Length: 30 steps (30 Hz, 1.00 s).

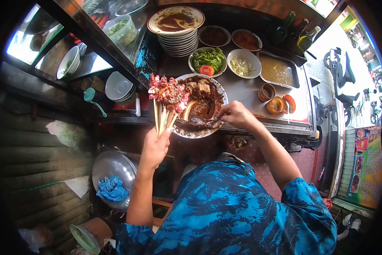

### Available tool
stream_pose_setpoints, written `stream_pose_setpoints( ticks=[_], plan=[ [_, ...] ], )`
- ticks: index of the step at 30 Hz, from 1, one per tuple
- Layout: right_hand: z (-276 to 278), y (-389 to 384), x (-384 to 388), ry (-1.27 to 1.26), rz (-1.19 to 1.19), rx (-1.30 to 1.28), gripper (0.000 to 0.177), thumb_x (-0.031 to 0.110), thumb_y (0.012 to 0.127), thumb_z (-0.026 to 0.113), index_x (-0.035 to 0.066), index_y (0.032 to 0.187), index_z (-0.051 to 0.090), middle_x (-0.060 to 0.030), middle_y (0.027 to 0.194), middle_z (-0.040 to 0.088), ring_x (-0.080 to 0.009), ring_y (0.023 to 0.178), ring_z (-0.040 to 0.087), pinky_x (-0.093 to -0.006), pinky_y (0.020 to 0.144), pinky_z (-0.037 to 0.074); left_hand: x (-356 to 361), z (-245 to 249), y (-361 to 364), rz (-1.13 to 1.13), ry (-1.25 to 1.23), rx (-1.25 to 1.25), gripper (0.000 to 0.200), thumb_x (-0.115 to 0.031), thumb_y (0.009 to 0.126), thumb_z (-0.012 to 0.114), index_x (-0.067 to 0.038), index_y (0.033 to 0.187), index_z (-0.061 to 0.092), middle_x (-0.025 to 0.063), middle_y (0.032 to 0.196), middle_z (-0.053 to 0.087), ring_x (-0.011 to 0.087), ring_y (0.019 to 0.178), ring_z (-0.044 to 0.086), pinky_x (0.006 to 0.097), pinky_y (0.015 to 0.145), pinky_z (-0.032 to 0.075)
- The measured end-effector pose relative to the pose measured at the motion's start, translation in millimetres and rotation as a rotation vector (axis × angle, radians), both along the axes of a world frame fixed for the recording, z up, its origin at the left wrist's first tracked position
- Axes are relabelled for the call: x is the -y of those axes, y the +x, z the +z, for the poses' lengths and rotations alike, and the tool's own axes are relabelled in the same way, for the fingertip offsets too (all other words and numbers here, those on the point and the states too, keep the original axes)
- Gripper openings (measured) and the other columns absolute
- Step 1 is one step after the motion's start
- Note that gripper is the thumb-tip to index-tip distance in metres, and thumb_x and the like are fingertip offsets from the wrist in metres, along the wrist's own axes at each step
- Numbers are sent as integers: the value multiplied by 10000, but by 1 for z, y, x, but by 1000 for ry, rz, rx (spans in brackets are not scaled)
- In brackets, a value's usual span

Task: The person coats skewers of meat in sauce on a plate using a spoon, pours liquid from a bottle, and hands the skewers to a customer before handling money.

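Note:
My left hand is closed round the sticks of a bunch of raw meat skewers, whose meat ends point up and lean over the left side of a wide bowl. Dark brown sauce and a lighter brown chunk lie in the bowl. Over its right rim, my right hand pinches the handle of what looks like a spoon. The spoon's head sits in the sauce near the skewers, partly coated and hard to make out. Some of the meat has brown sauce on it.
Behind the bowl stand stacked plates, sliced green vegetables with tomato, a bowl of pale slices and a metal tray. Small brown pots are at right. A large metal lid with a blue cloth is lower left.

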State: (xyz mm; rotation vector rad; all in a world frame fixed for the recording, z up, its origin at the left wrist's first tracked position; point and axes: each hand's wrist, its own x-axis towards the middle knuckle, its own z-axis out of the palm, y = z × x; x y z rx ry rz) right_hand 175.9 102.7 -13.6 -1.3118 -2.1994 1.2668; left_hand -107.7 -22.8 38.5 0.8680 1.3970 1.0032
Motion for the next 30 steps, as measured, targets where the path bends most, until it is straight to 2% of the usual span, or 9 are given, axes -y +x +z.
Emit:
stream_pose_setpoints(
  ticks=[3, 5, 6, 7, 9, 18, 21, 26, 30],
  plan=[
    [27, 10, 3, -235, -97, -22, 189, 76, 798, 665, -18, 945, 736, -105, 793, 715, -175, 748, 653, -319, 750, 536, 4, -14, 10, 30, -91, 110, 205, -239, 1013, 551, -37, 981, 552, -70, 605, 378, 2, 429, 295, 183, 363, 221],
    [18, 8, 12, 56, -202, -207, 202, 59, 794, 646, 15, 966, 742, -175, 864, 703, -266, 788, 688, -354, 726, 529, 8, -20, 22, 61, -201, 284, 182, -218, 1007, 558, -38, 984, 554, -58, 608, 384, 7, 423, 301, 178, 359, 221],
    [19, 2, 19, 144, -197, -200, 165, 44, 812, 644, 16, 950, 728, -166, 881, 672, -320, 796, 666, -393, 710, 524, 10, -27, 29, 78, -216, 326, 171, -203, 1002, 562, -32, 991, 557, -49, 607, 392, 15, 418, 307, 182, 354, 232],
    [18, 1, 24, 417, -121, -135, 156, 37, 829, 643, 36, 973, 704, -159, 887, 624, -376, 799, 629, -433, 690, 512, 12, -30, 36, 85, -228, 341, 177, -206, 1006, 556, -30, 993, 559, -47, 608, 392, 18, 417, 311, 189, 354, 242],
    [16, -1, 33, 527, -185, -125, 184, 20, 840, 629, 64, 1010, 687, -158, 891, 588, -398, 791, 611, -459, 678, 503, 15, -37, 47, 95, -251, 389, 183, -213, 1010, 553, -31, 996, 564, -45, 608, 397, 21, 417, 320, 192, 355, 252],
    [-7, 12, 27, 552, -280, 89, 180, 16, 852, 542, 50, 975, 669, -179, 896, 570, -401, 804, 619, -481, 694, 508, 25, -48, 55, 109, -278, 383, 169, -203, 995, 589, -35, 1006, 571, -39, 616, 432, 16, 421, 344, 180, 361, 262],
    [1, 10, 12, 539, -284, 234, 140, 16, 843, 516, 15, 906, 640, -198, 906, 573, -415, 812, 621, -493, 708, 508, 27, -36, 49, 111, -184, 208, 158, -183, 994, 587, -25, 989, 572, -46, 619, 433, 8, 426, 338, 176, 363, 241],
    [10, 0, 22, 410, -175, 204, 131, 69, 823, 533, -6, 837, 641, -226, 883, 605, -427, 800, 632, -506, 736, 509, 25, -8, 31, 111, -66, 34, 150, -187, 990, 591, -43, 958, 564, -65, 613, 424, 0, 436, 341, 174, 368, 242],
    [1, -15, 33, 271, -108, 64, 212, 79, 792, 564, -2, 904, 725, -248, 921, 682, -402, 872, 669, -463, 789, 534, 21, -11, 24, 129, -46, 5, 139, -183, 992, 583, -51, 956, 561, -66, 611, 424, 2, 443, 344, 177, 373, 247]
  ],
)
